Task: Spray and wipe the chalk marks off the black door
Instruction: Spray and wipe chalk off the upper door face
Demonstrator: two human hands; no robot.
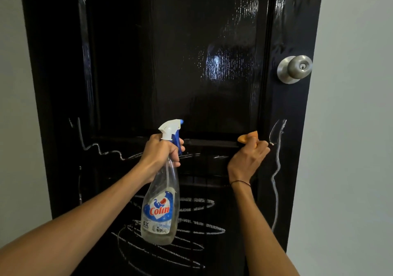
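Black door fills the view, glossy, upper panel wet-looking w/ streaky sheen. Left hand grips the neck of a clear spray bottle, fingers curled round the blue trigger; the white nozzle points right, toward the door's mid rail. Bottle hangs upright in front of the lower panel, label reads "Colin".

Right hand pinches a small orange cloth, bunched at the fingertips, held against the door at the rail, just left of the right-side squiggle. A thin black band sits on that wrist.

Chalk marks: spiral loops on the lower panel behind the bottle, a wavy line at left, a long wavy line down the right stile.

Metal knob at right, well above the cloth. Pale wall on both sides.
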